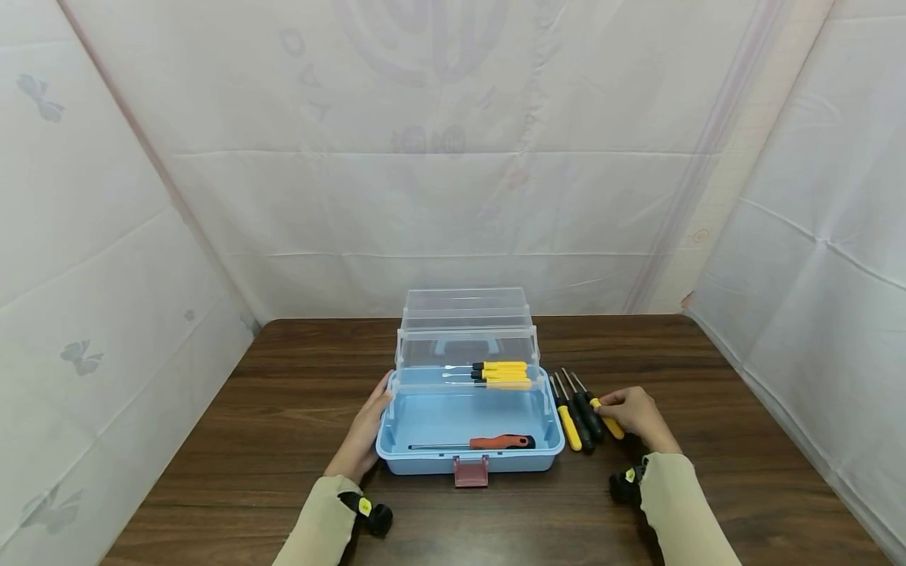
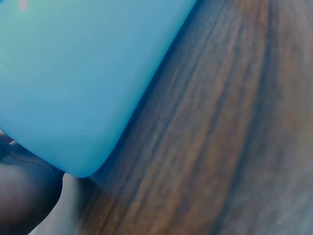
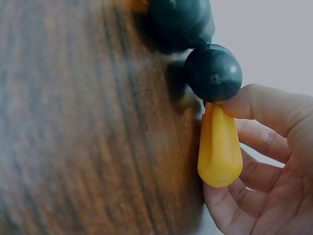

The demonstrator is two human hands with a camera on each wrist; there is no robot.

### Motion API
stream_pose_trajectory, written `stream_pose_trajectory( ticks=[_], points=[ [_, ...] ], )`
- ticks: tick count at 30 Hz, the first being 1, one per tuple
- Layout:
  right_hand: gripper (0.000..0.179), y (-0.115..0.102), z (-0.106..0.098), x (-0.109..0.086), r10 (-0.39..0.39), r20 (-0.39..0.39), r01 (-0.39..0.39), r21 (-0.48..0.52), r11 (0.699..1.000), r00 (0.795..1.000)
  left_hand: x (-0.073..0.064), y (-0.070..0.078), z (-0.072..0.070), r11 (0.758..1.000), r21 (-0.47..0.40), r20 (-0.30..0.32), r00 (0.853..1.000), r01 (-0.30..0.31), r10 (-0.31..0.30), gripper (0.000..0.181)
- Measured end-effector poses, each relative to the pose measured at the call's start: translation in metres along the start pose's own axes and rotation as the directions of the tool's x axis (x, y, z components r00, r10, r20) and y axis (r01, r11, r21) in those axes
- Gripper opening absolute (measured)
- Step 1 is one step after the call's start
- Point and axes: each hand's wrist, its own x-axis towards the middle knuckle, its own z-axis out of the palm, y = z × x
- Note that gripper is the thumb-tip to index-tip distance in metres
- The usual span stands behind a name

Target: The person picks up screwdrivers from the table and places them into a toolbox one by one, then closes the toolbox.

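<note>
My left hand rests against the left side of a light blue toolbox, its fingers along the wall. In the left wrist view, part of that hand touches the blue wall. To the right of the box, my right hand pinches a screwdriver with a yellow handle, the rightmost in a row on the table. In the right wrist view, the yellow handle lies between thumb and fingers, beside a black handle. Two black-handled screwdrivers and one yellow-handled screwdriver complete the row.
The toolbox's clear lid stands raised at the back. Inside lie yellow-handled screwdrivers at the rear and a red-and-black screwdriver along the front. A pink latch hangs on the front wall. White sheeting encloses the wooden table.
</note>
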Motion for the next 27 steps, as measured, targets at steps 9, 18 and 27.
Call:
stream_pose_trajectory(
  ticks=[9, 18, 27],
  points=[
    [0.030, -0.001, -0.004, 0.000, 0.015, 0.016, -0.015, 0.021, 1.000, 1.000, -0.001, 0.001, 0.001, 1.000, 0.004, 0.002, 1.000, 0.004, -0.004, 0.054],
    [0.031, -0.003, -0.008, 0.000, -0.005, 0.037, 0.004, 0.019, 1.000, 0.999, -0.001, 0.001, 0.001, 1.000, 0.003, -0.005, 1.000, 0.010, -0.010, 0.054],
    [0.031, -0.006, -0.013, -0.001, -0.036, 0.031, 0.037, -0.007, 0.999, 0.999, 0.000, 0.001, 0.001, 1.000, 0.007, -0.005, 1.000, 0.008, -0.008, 0.054]
  ],
)
